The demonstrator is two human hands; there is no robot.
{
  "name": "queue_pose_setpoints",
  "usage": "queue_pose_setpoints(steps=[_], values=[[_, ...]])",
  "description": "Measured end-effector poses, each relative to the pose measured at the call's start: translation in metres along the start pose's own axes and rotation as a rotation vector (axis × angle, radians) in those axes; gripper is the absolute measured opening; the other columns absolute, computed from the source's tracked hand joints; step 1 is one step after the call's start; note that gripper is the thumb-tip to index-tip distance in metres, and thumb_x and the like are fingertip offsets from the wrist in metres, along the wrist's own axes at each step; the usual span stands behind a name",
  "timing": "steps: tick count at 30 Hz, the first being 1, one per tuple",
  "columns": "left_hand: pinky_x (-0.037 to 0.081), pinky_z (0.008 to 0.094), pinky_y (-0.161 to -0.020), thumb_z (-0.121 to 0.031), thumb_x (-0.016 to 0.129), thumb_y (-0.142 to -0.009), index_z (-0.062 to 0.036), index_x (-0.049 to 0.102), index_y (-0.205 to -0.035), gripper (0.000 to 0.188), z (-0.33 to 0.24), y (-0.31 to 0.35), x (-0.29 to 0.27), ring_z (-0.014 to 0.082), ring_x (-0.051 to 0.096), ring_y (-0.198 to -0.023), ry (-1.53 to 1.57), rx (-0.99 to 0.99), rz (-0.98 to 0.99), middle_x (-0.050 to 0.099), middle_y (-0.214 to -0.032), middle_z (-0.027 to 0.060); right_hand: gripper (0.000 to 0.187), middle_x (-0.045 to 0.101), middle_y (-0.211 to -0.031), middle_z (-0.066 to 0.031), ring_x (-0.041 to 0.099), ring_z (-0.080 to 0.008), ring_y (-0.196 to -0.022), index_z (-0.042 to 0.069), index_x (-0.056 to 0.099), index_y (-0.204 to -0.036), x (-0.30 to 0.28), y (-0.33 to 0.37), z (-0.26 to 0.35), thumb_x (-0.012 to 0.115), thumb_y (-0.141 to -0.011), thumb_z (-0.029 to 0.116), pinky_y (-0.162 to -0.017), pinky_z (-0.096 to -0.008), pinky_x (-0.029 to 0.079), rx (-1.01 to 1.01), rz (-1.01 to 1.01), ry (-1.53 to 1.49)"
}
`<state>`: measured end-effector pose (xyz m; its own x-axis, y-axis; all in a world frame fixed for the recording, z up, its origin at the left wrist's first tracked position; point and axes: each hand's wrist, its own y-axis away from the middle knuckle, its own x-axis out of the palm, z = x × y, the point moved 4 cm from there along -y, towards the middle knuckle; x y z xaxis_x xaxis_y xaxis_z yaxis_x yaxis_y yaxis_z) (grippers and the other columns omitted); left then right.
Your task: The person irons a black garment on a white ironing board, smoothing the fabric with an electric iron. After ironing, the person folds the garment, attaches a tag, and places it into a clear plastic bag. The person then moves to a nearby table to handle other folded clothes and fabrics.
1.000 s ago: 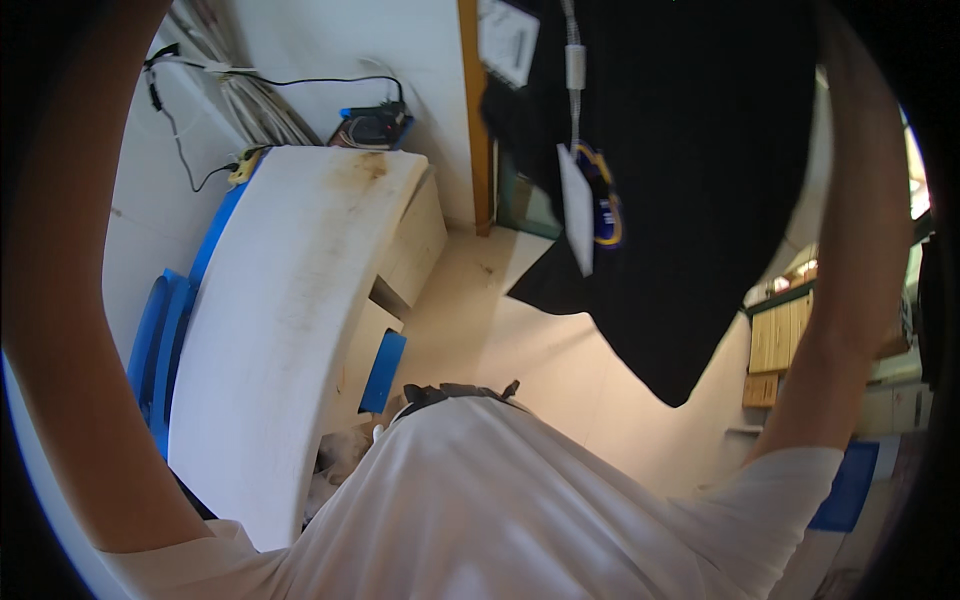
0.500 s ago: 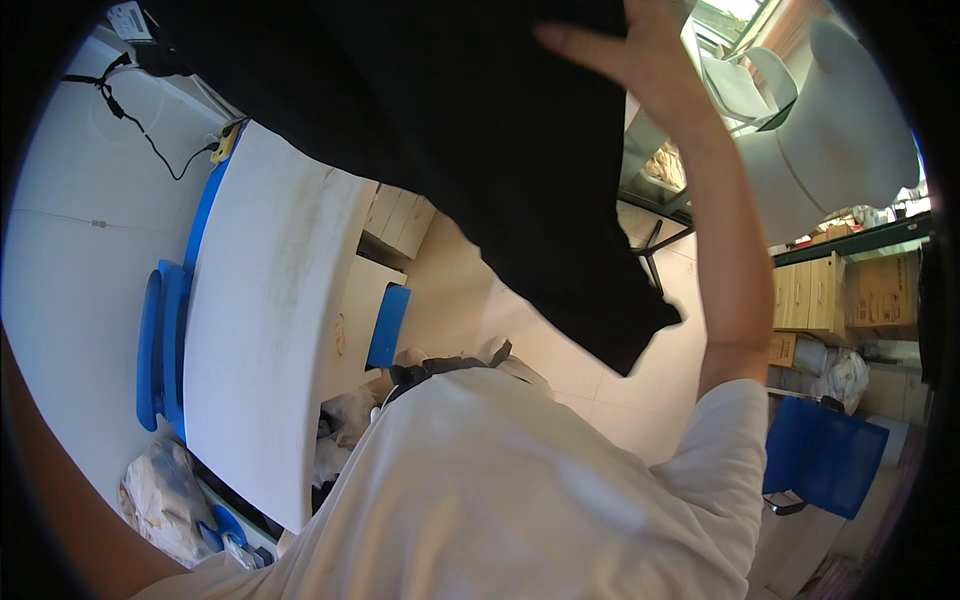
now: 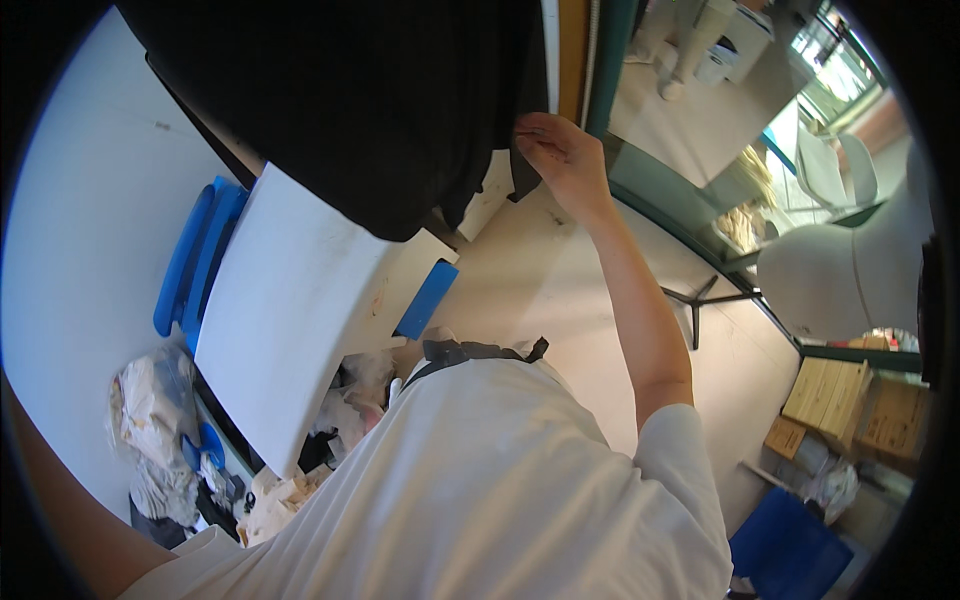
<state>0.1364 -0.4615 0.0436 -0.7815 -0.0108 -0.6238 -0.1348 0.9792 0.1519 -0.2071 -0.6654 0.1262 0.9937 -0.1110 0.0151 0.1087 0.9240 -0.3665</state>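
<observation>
A large piece of black cloth (image 3: 330,110), like a garment, hangs across the top of the view with its lower edge in uneven folds. My right hand (image 3: 563,160) is raised at the cloth's right side, fingers pinched together on its edge. The exact kind of garment does not show. Only part of my left arm (image 3: 60,490) appears at the left rim; the left hand itself lies outside the picture. Below the cloth, a white table (image 3: 290,290) is partly covered by it.
A blue chair (image 3: 190,255) stands by the table's left side. Plastic bags (image 3: 155,400) lie lower left. To the right are a black tripod base (image 3: 705,300), a rounded white form (image 3: 835,275), a wooden drawer unit (image 3: 825,395), a cardboard box (image 3: 892,415) and a blue seat (image 3: 790,545).
My right hand has moved left and down, going from spread fingers over the cloth to a pinch at its edge. The cloth's hanging corner has swung up and left. The view has turned.
</observation>
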Motion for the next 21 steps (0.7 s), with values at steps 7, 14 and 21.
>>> queue_pose_setpoints(steps=[7, 14, 21], values=[[0.054, 0.0368, -0.079, -0.045, 0.078, -0.083, 0.0025, 0.073, -0.107, 0.054, 0.017, 0.011, -0.005, 0.0272, 0.068, -0.088, 0.017, -0.080, -0.058, 0.072, -0.097, 0.0147, 0.031, 0.070, -0.105, -0.0130, 0.069, -0.0199, -0.098, -0.002, 0.061, -0.117, 0.049, 0.000, -0.009, 0.069, -0.090, 0.010, -0.091, -0.0310, 0.053, -0.068, -0.095, 0.301], [0.054, 0.0377, -0.079, -0.045, 0.078, -0.083, 0.0028, 0.072, -0.108, 0.053, 0.018, 0.002, -0.003, 0.0274, 0.067, -0.088, 0.021, -0.088, -0.064, 0.071, -0.098, 0.0150, 0.025, 0.067, -0.090, -0.0119, 0.066, -0.0205, -0.079, -0.001, 0.062, -0.106, 0.062, 0.044, -0.007, 0.073, -0.086, 0.008, -0.074, -0.0305, 0.053, -0.163, -0.322, 0.240], [0.054, 0.0386, -0.079, -0.044, 0.077, -0.084, 0.0030, 0.072, -0.108, 0.053, 0.015, -0.003, -0.003, 0.0277, 0.067, -0.088, 0.018, -0.076, -0.067, 0.071, -0.099, 0.0152, 0.015, 0.064, -0.082, -0.0111, 0.064, -0.0227, -0.067, -0.002, 0.069, -0.095, 0.074, 0.081, 0.012, 0.070, -0.080, -0.005, -0.060, -0.0313, 0.050, -0.247, -0.304, 0.513]])
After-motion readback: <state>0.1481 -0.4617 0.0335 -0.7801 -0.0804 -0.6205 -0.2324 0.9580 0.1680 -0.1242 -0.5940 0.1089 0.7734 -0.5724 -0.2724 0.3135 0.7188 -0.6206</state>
